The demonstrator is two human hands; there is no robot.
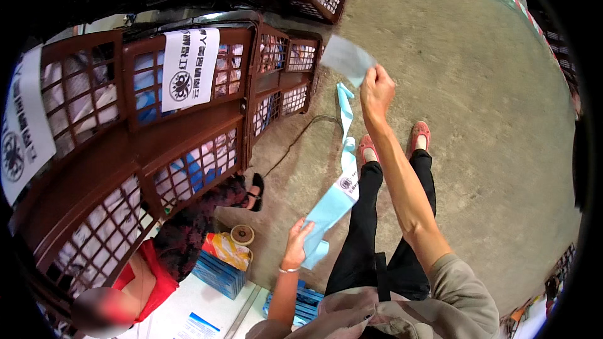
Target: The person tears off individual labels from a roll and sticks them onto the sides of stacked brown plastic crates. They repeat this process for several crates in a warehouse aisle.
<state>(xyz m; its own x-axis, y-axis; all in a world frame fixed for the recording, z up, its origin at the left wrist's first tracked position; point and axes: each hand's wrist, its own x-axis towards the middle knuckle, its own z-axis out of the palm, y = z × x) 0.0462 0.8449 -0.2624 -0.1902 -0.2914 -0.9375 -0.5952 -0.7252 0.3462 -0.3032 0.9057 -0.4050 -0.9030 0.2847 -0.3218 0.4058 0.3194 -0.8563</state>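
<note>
In my left hand (296, 242) is a long, light-blue strip (326, 213), like a wide ribbon or sash. Fingers and thumb close on its folded lower part, and a short loose end hangs beside them. Past a white patch with dark print, the strip (345, 113) runs on in twists toward my right hand (378, 91). That hand is closed on a corner of a thin, pale grey sheet (347, 59), smeared by motion; its material is unclear. Whether the strip's far end touches the sheet or that hand I cannot make out.
Stacked brown plastic crates (188, 132) with grid sides and packed contents line the left. A seated person in a red top (160, 276) is at lower left. Beside them, blue bundles (220, 273) and a tape roll (242, 234) lie on a white table (235, 314). Concrete floor (502, 150) extends right.
</note>
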